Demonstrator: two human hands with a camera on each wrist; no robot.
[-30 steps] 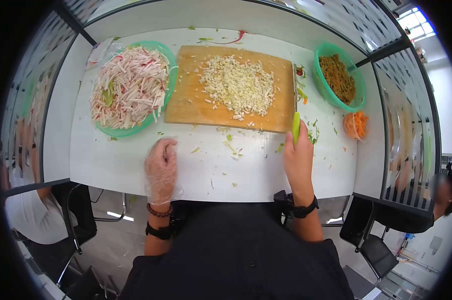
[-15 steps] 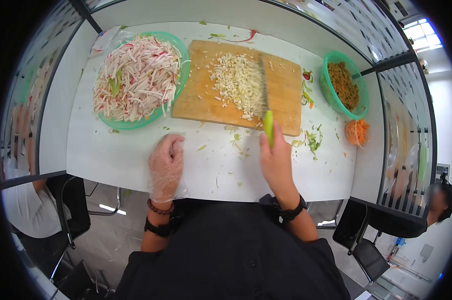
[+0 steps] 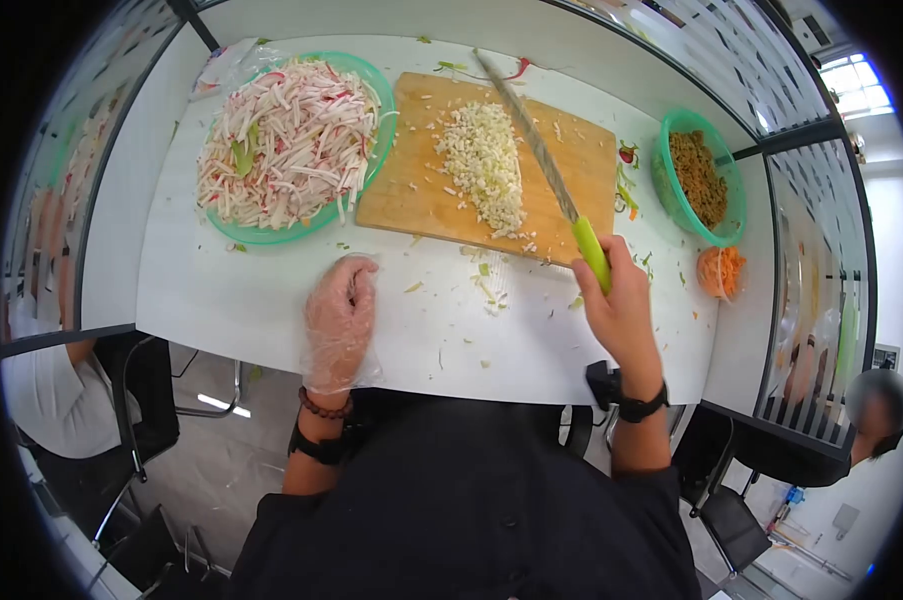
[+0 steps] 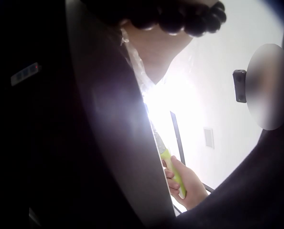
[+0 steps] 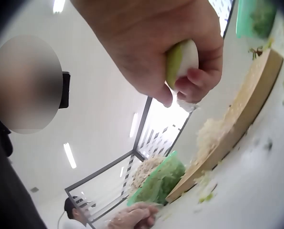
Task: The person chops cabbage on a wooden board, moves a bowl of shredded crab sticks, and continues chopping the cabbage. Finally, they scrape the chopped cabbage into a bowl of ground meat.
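Observation:
My right hand (image 3: 623, 305) grips the lime-green handle of a kitchen knife (image 3: 541, 140) at the front right of the wooden cutting board (image 3: 586, 190). The blade slants over the board and its tip overlaps the table behind. Left of the blade lies a heap of finely chopped pale vegetable (image 3: 483, 165). In the right wrist view the fingers wrap round the green-and-white handle (image 5: 182, 62). My left hand (image 3: 341, 315), in a clear plastic glove, rests loosely curled on the white table in front of the board, holding nothing.
A green basket (image 3: 386, 150) heaped with pink-and-white shreds stands left of the board. At the right are a green bowl (image 3: 671, 190) of brown minced food and a small clear container of orange shreds (image 3: 719, 272). Vegetable scraps (image 3: 486, 285) litter the table; low partitions enclose it.
The right hand swept the knife left against the chopped heap, then drew it back right, with the blade now tilted left. The heap is narrower. The left hand stayed put.

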